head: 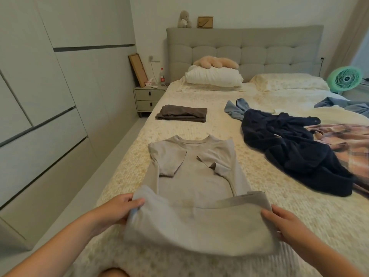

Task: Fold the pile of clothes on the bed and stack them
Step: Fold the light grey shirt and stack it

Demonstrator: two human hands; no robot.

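Grey T-shirt (196, 176) flat on bed (299, 206), sleeves folded in. Left hand (117, 208) and right hand (283, 224) pinching lifted hem, apparently evenly. Risk: uneven pull skewing fold, dislodging sleeves. Dark folded garment (182, 113) beyond; unfolded pile (289, 146) right.

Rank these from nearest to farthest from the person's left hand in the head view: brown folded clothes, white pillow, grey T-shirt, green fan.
1. Grey T-shirt, held by the left hand.
2. Brown folded clothes, mid-bed, left side.
3. White pillow, by the headboard.
4. Green fan, beyond the bed's far right corner.
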